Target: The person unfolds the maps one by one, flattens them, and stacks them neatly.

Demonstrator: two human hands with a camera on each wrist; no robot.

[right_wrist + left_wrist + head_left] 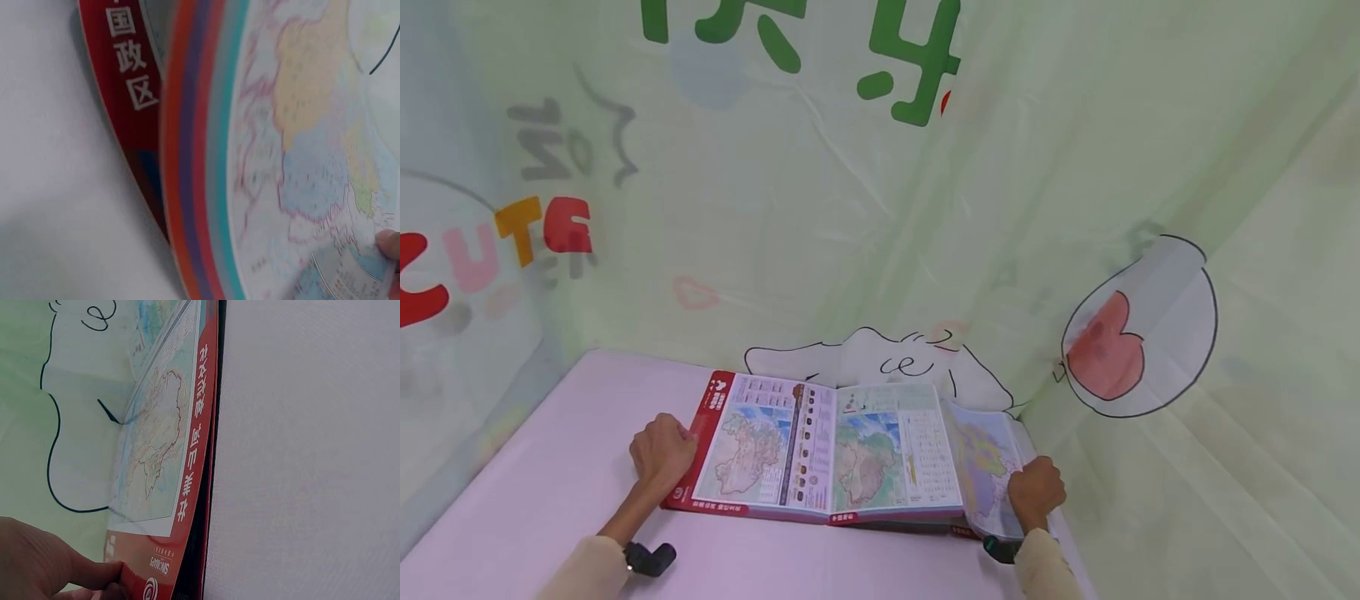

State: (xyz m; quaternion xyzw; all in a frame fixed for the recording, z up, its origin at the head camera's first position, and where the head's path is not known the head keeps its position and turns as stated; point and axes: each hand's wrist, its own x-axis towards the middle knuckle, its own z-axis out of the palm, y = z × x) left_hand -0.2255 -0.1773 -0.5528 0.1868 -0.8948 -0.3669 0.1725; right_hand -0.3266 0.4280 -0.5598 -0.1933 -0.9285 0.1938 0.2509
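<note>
An opened fold-out map (760, 446) with a red left border lies across the front part of the table. At that border, my left hand (664, 448) pinches the edge, thumb on top; the left wrist view shows the thumb (94, 573) on the red strip (169, 556), slightly raised off a dark layer below. On the other side, my right hand (1037, 490) grips the right edge of a pastel map sheet (985, 467), which lies partly under the middle panel (895, 450). Striped colours line this sheet's edge (200, 156), and the right thumb (389, 242) presses near its corner.
The pink-covered table (580, 433) extends left of the map and in front of it. A pale green curtain (850, 250) with printed letters and drawings hangs behind and to the right. A red lower cover (128, 94) shows beneath the striped sheet.
</note>
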